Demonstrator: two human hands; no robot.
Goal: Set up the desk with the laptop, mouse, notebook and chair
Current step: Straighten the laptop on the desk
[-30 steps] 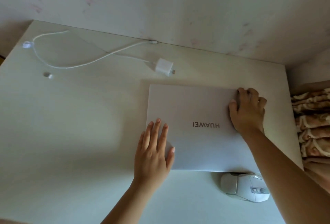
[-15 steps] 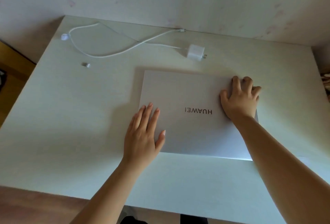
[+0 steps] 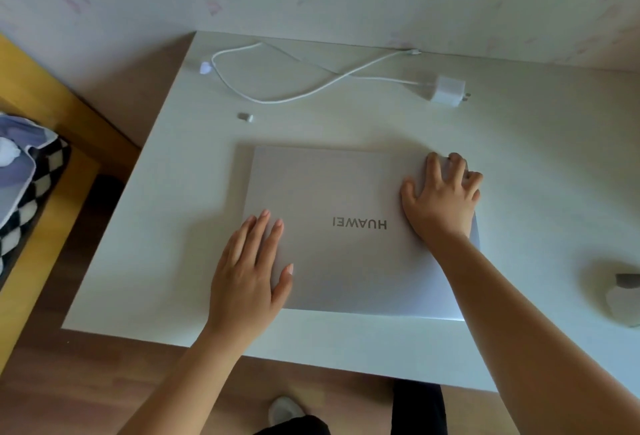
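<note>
A closed silver laptop (image 3: 346,188) lies flat on the white desk (image 3: 166,233), its logo upside down to me. My left hand (image 3: 249,272) rests flat and open on the lid's near left part. My right hand (image 3: 443,195) sits on the far right corner, fingers curled over the back edge. A white mouse (image 3: 625,299) is partly cut off at the right frame edge, well apart from the laptop. No notebook or chair is in view.
A white charger block (image 3: 448,90) and its looped cable (image 3: 277,98) lie along the desk's back by the wall. A small grey piece (image 3: 246,117) sits behind the laptop. Left of the desk stands yellow wooden furniture (image 3: 52,261) with checkered fabric (image 3: 24,192).
The laptop has slid left across the desk under both hands, away from the mouse and toward the middle. My view has pulled back, showing the desk's front edge and the floor.
</note>
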